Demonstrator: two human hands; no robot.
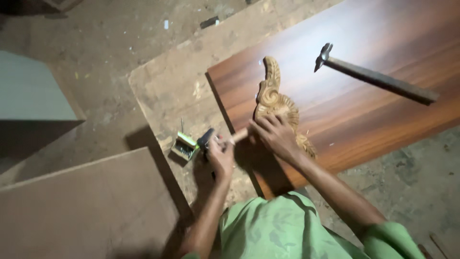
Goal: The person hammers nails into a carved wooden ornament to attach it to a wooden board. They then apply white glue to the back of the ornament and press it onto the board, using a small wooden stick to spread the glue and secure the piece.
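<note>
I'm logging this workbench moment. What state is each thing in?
Carved wooden scroll ornament: flat on the reddish-brown veneered board, pinned by right hand.
Wooden-handled hammer: gripped in left hand.
Second, claw hammer: lying loose on the board.
Small green box: open.

Under your right hand point(275, 136) lies a carved wood piece point(274, 98), pale and bumpy with curls, not shiny. It rests on a brown wood board point(364, 115) that looks smooth and a bit glossy. Your left hand point(220, 156) grips a small tool with a pale wooden handle point(239, 135). Just left of those fingers sits a little shiny box point(184, 146). Far past your fingers lies a hammer point(373, 76), dark dull metal. The floor point(120, 43) is rough and dusty.
</note>
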